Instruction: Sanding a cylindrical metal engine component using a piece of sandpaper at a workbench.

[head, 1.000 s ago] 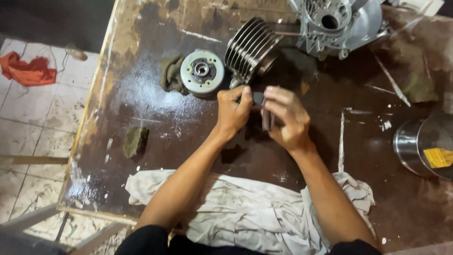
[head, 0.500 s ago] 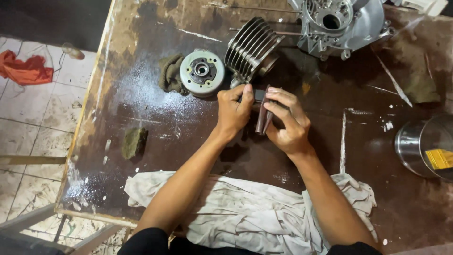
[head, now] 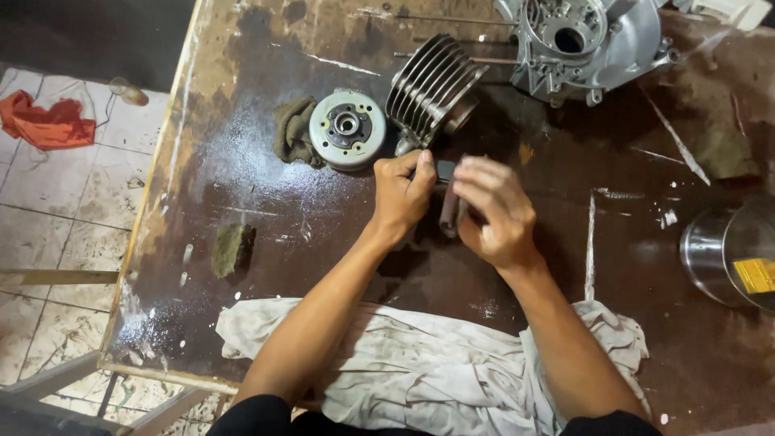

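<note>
Two hands meet over the middle of the stained bench (head: 242, 186), both closed on one small dark part (head: 449, 211). The left hand (head: 402, 192) curls its fingers round the part's upper left end, thumb on top. The right hand (head: 494, 211) wraps the other side, fingers bent tight over it. Only a short stretch of the part shows between them; there its long axis runs roughly up and down in the view, slightly tilted, but which end is which cannot be told. Just beyond the hands lies a finned cylinder (head: 432, 87), with a round flywheel (head: 347, 127) to its left and a grey engine case (head: 585, 44) farther back. A dirty white cloth (head: 404, 363) lies under the forearms.
</note>
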